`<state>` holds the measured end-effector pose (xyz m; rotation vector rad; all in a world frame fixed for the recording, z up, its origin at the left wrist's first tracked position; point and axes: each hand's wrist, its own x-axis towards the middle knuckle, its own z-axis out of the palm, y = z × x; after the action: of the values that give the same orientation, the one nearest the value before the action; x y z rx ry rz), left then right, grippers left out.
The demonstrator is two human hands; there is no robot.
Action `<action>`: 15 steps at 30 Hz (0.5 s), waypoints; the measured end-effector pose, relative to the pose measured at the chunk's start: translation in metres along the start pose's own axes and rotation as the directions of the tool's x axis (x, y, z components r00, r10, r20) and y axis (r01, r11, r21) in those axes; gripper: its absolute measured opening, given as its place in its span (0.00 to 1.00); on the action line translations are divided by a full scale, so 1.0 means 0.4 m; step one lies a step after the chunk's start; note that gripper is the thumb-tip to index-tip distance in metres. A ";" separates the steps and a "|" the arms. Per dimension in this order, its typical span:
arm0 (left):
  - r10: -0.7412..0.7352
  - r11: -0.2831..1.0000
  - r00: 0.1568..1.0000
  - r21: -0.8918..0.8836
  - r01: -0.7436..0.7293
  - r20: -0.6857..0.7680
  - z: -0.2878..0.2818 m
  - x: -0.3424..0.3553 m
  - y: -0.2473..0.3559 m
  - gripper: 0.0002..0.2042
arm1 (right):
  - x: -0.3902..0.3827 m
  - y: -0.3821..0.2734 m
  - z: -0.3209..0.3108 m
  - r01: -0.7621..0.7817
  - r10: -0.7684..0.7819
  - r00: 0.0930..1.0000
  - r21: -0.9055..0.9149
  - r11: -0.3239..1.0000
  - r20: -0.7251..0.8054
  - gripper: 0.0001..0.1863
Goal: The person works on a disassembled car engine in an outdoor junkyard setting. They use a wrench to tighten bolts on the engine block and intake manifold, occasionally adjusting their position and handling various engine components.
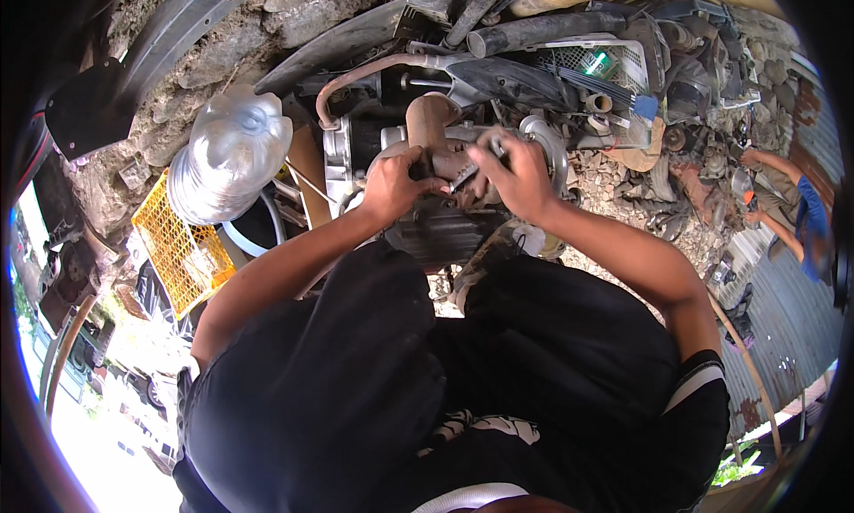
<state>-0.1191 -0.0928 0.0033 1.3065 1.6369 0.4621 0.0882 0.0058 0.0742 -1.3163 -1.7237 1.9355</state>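
Pipe [431,132] reaches between left hand [390,189] and right hand [519,180]; both hands curl, their grip I cannot tell.

Open-air spot, nat. light. A rough, brown-grey stone wall [236,46] runs btwn 10 & 11 o'clock. Pale, loose-gravel ground [605,177] shows nr 2 o'clock. Grey, corrugated-metal sheeting [787,331] w/ rusty patches sits 3–4 o'clock, a thin, tan wooden pole [745,366] slanting in front. Green, leafy plants [734,468] poke in approx. 4 o'clock. V. bright white glare [84,455] fills 8 o'clock.
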 end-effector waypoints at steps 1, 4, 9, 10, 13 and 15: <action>-0.007 1.000 1.000 0.011 0.007 0.007 0.002 0.003 -0.003 0.28 | -0.027 0.014 -0.006 0.032 -0.032 0.999 0.001 0.999 -0.010 0.16; -0.036 0.999 0.999 0.033 0.035 0.024 0.004 0.005 -0.005 0.28 | -0.107 0.070 -0.012 0.398 -0.347 0.911 -0.262 0.879 0.222 0.15; 0.034 0.999 0.999 0.014 -0.034 -0.019 0.003 0.008 -0.005 0.29 | -0.194 0.162 0.023 0.651 -0.398 0.706 -0.315 0.691 0.585 0.17; 0.009 1.000 1.000 0.009 -0.009 -0.007 0.001 0.007 -0.002 0.28 | -0.200 0.158 0.024 0.634 -0.366 0.714 -0.330 0.699 0.597 0.19; -0.042 0.999 0.999 -0.014 0.042 0.035 -0.009 -0.006 0.010 0.27 | -0.177 0.105 0.027 0.546 -0.357 0.750 -0.218 0.809 0.557 0.21; -0.033 0.998 0.997 -0.058 0.037 0.063 -0.020 -0.010 0.005 0.26 | -0.149 0.075 0.023 0.501 -0.364 0.757 -0.125 0.856 0.542 0.21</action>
<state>-0.1251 -0.0935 0.0102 1.2349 1.5809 0.4415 0.1268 -0.0495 0.0739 -0.3786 -2.3410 1.9021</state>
